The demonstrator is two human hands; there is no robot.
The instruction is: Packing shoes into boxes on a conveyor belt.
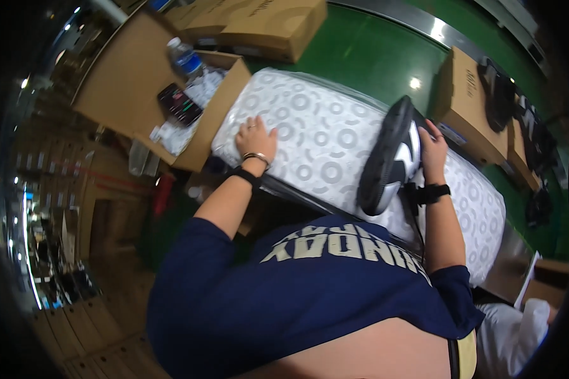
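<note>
In front of me lies a stack of white wrapping paper (322, 139) printed with grey rings, spread over the work surface. My left hand (256, 140) rests flat on its left part, fingers apart, holding nothing. A black sneaker with white and grey parts (389, 161) is held up over the paper's right part, its dark sole turned to the left. My right hand (432, 148) grips the sneaker from its right side; some of the fingers are hidden behind it.
An open cardboard box (218, 110) at the left contains a water bottle (184, 58), a phone (179, 104) and crumpled paper. Brown shoeboxes (269, 31) stand at the back. More boxes (471, 104) and dark shoes (499, 95) are on the green surface (379, 54) at the right.
</note>
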